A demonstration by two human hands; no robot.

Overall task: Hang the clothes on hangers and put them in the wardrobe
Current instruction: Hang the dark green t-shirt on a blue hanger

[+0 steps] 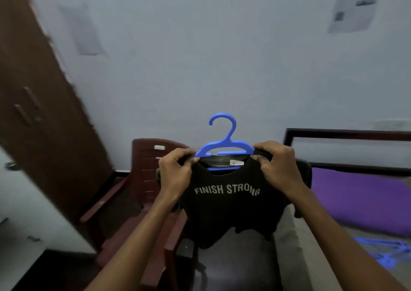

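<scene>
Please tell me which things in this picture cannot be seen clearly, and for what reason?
- Head view: the shoulders of the black T-shirt and the ends of the blue hanger are hidden under the grip of the left hand and right hand.
- The papers on the wall are blurred; their text cannot be read.
- The brown wardrobe is motion-blurred and cut by the left edge.
- The spare blue hangers are blurred; their number is unclear.

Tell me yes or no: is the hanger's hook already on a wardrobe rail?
No. The blue hanger hangs on nothing, its hook free in front of the wall, while the left hand and right hand grip the black T-shirt at its shoulders.
</scene>
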